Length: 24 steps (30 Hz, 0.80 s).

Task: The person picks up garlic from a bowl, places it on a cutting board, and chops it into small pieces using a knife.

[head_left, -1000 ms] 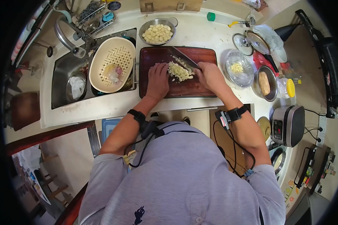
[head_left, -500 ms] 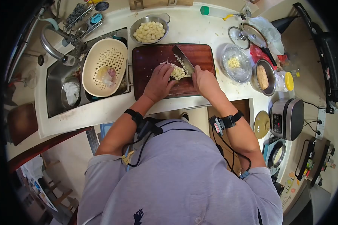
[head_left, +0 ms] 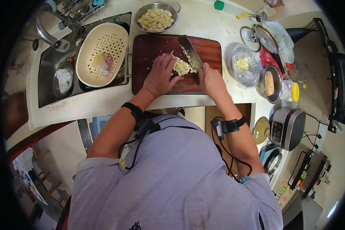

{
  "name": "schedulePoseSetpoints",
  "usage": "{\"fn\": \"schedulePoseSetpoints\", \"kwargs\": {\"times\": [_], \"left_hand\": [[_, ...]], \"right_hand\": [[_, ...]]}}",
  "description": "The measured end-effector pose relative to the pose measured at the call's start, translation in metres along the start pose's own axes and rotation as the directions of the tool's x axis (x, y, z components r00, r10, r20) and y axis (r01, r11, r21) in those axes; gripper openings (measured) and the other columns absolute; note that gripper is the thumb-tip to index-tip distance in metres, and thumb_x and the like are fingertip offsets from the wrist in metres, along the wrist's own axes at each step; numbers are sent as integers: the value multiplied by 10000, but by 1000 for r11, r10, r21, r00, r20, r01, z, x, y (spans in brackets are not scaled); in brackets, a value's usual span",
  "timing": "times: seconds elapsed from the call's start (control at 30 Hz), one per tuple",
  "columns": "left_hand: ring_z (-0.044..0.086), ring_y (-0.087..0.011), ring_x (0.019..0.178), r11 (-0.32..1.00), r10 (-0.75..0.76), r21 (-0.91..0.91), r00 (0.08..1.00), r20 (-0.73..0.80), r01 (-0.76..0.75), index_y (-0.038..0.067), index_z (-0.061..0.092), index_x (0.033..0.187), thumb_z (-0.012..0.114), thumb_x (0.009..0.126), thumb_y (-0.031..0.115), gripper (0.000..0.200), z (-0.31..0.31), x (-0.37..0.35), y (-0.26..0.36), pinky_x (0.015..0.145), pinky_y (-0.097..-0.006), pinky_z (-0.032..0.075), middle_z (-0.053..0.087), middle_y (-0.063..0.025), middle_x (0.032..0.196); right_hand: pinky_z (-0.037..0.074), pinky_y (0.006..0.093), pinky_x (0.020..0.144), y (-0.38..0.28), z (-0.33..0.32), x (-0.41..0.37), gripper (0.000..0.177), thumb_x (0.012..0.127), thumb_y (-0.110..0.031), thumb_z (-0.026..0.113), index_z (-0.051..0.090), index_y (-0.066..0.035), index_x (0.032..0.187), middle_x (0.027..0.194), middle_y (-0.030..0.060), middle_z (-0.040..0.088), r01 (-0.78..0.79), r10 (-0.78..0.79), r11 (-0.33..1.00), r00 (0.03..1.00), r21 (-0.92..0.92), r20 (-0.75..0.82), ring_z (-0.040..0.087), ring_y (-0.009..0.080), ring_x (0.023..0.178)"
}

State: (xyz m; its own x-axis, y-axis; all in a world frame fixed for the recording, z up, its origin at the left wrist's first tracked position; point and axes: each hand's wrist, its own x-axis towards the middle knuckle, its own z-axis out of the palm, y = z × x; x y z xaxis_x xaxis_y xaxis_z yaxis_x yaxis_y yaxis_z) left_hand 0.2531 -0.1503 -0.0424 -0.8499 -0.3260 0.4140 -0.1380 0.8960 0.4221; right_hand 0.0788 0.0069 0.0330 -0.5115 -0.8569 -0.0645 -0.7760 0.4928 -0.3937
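My right hand (head_left: 212, 81) is wrapped round the handle of a kitchen knife (head_left: 194, 55). Bits of chopped white food stick to its broad blade, which points away from me over the dark red-brown cutting board (head_left: 147, 48). Left of the blade sits a small pile of chopped garlic (head_left: 182, 68). My left hand (head_left: 160, 76) rests at the left side of that pile, fingers extended and thumb apart, covering part of it. Small crumbs lie scattered on the board around the pile.
Behind the board stands a metal bowl (head_left: 175, 23) of peeled cloves. A cream colander (head_left: 80, 67) sits over the sink (head_left: 46, 86) at left. To the right are a plastic-lined bowl (head_left: 253, 74) with chopped pieces, a steel bowl (head_left: 278, 90) and a rice cooker (head_left: 291, 126).
The view has shifted slightly, so the board sits higher in it. The knife and both hands keep nearly the same places around the garlic pile.
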Motion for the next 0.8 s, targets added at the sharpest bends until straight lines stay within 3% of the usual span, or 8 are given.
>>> {"fn": "schedulePoseSetpoints", "kwargs": {"times": [0.13,0.3,0.4,0.5,0.63,0.73,0.8], "left_hand": [[391,-405,1424,1000,-1,21,1000,-23,1,-10,471,1449,804,878,362,759,-2,0,0,1247,-535,310,434,-204,1486],[377,-428,1438,999,-29,41,1000,-9,30,-20,453,1464,808,878,399,802,-3,1,0,1258,-546,300,416,-218,1514],[363,-447,1455,998,-54,40,998,26,53,-29,431,1491,806,884,362,813,-2,-1,3,1267,-540,294,399,-231,1533],[353,-451,1470,997,-69,20,997,30,68,-32,421,1504,806,887,336,815,-3,2,1,1274,-534,290,388,-234,1549],[362,-434,1472,998,-52,21,998,29,51,-28,423,1506,806,888,330,810,-1,1,2,1277,-532,289,405,-221,1547],[390,-425,1455,999,-30,36,999,34,29,-38,449,1477,772,911,442,810,1,1,-1,1267,-559,289,456,-221,1511],[397,-413,1456,999,-28,42,999,44,26,-33,450,1481,774,907,438,811,3,-2,0,1269,-557,286,463,-213,1510]], "right_hand": [[528,634,700,4,-31,12,207,1055,-192,545,572,13,1055,804,338,685,70,-65,996,993,-54,98,675,545,777],[532,623,729,0,6,-10,221,1075,-196,521,539,19,1030,796,332,682,-62,62,998,998,-2,4,673,545,798],[529,635,720,5,-14,4,201,1075,-181,514,524,15,1032,787,335,678,61,-63,998,997,30,46,671,548,773],[534,636,701,4,-23,5,199,1071,-180,520,514,15,1036,783,343,673,86,-87,996,996,11,29,674,548,761],[544,635,690,-8,11,-12,224,1066,-185,528,514,35,1029,789,361,671,-34,34,999,999,41,-4,680,553,777],[532,620,681,-13,10,-9,217,1055,-175,561,522,34,1014,785,352,671,-49,49,998,999,29,-15,669,556,763],[540,621,706,-18,-9,0,229,1062,-180,540,534,45,1016,804,356,680,-46,46,999,998,3,35,680,555,796]]}}
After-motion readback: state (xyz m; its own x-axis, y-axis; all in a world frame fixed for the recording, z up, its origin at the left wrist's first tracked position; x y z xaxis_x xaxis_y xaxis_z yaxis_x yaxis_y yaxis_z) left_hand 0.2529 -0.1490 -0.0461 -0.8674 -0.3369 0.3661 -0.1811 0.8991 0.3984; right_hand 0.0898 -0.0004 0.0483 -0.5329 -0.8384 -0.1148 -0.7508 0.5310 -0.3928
